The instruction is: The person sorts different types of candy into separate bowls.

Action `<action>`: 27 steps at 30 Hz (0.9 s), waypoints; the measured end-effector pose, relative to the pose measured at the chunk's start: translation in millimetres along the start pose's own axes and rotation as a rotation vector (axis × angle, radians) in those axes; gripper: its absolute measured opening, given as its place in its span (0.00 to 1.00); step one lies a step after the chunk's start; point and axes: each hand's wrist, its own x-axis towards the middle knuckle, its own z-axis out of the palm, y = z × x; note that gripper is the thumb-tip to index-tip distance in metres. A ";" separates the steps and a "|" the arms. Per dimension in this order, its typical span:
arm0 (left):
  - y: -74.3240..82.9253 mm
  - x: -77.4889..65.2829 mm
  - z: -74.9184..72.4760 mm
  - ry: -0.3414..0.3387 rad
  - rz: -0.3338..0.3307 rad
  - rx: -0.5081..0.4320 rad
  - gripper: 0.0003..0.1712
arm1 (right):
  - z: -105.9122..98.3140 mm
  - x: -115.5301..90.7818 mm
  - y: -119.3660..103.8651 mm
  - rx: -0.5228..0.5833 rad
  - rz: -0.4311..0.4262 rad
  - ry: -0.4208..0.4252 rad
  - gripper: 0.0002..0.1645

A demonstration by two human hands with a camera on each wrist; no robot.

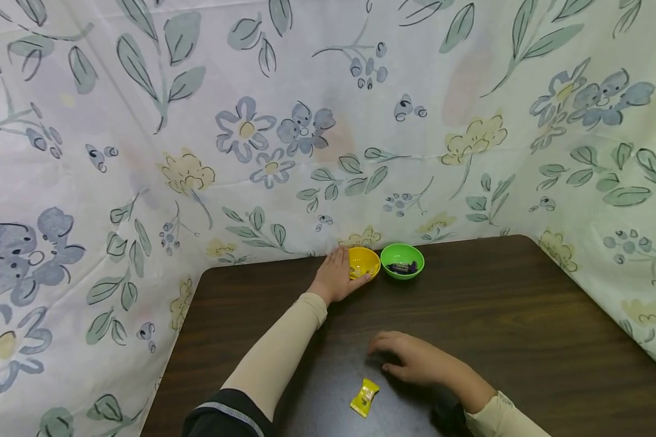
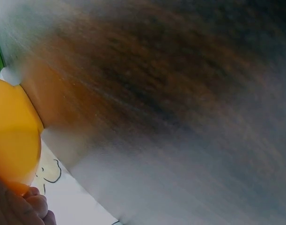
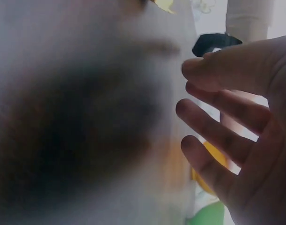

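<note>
My left hand (image 1: 336, 276) grips the yellow bowl (image 1: 374, 262) at the back of the table, fingers along its left side and thumb across its front. Yellow pieces lie inside that bowl. In the left wrist view, fingertips (image 2: 37, 205) show beside the bowl's orange-yellow wall (image 2: 14, 126). Nearer the front, my right hand (image 1: 415, 358) hovers low over the table with relaxed, slightly bent fingers and holds nothing. The right wrist view shows its fingers (image 3: 213, 124) spread apart. A yellow-wrapped candy (image 1: 364, 397) lies on the table just left of and in front of the right hand.
Close to the yellow bowl's right side stands a green bowl (image 1: 402, 253) with dark-wrapped candies (image 1: 401, 267) in it. The dark wooden table (image 1: 514, 315) ends at a floral cloth (image 1: 306, 200), which hangs behind it and along both sides.
</note>
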 end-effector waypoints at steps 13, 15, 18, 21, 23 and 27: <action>1.9 -2.6 -3.9 0.008 0.001 -0.012 0.62 | 10.0 -3.6 -15.4 -0.015 0.069 -0.077 0.30; 2.2 -3.5 -4.8 0.007 0.000 -0.016 0.62 | 10.2 -3.6 -18.1 -0.013 0.086 -0.092 0.32; 2.5 -3.6 -4.6 0.010 0.000 -0.022 0.61 | 11.1 -3.6 -21.5 -0.017 0.098 -0.104 0.33; 2.8 -3.1 -3.7 0.012 -0.001 -0.021 0.61 | 13.5 -3.1 -22.9 -0.022 0.088 -0.111 0.33; 3.0 -2.8 -3.1 0.014 -0.002 -0.021 0.61 | 15.3 -2.6 -23.0 -0.023 0.073 -0.114 0.33; 2.2 -1.8 -2.0 0.015 -0.004 -0.017 0.62 | 18.7 -2.0 -22.7 -0.025 0.032 -0.106 0.31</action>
